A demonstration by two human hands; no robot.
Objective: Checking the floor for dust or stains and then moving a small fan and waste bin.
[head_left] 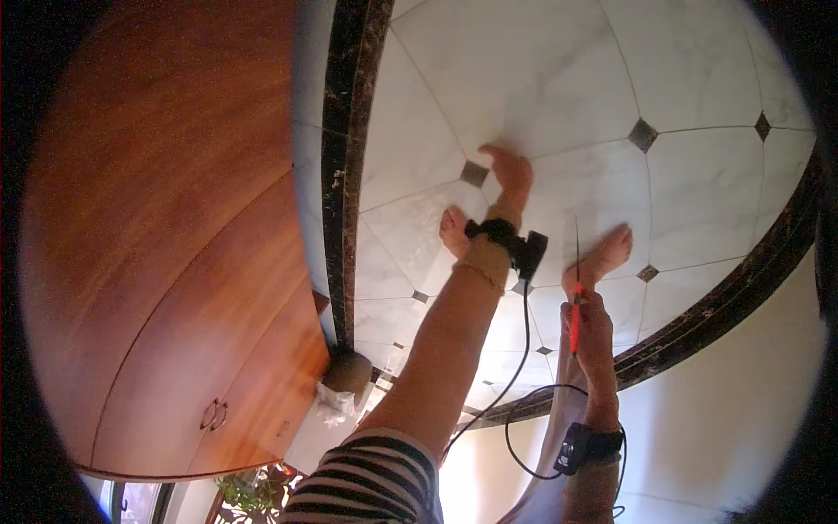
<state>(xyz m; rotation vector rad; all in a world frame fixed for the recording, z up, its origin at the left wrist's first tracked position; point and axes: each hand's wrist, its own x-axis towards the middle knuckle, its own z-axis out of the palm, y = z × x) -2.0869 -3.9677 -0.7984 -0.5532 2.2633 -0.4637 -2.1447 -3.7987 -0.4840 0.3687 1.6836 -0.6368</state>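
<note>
My right hand [595, 336] is closed around the red and black handle of a thin tool that looks like a screwdriver [575, 320]. Its long slim shaft points up and away, over the tiles beside my right foot [602, 258]. Farther forward, my left hand [513, 175] is held out above the floor, with at least one finger or the thumb stretched toward the left. Nothing shows in that hand, though part of its fingers is hidden from this angle. Below it, my left foot [452, 230] is partly covered by the forearm.
White floor tiles [559, 79] with small dark diamond insets lie ahead, edged by dark stone borders [342, 175]. A brown wooden cabinet [201, 349] with handles fills the left. A black cable [521, 349] runs from the device strapped at my left wrist; a plant [255, 496] stands lower left.
</note>
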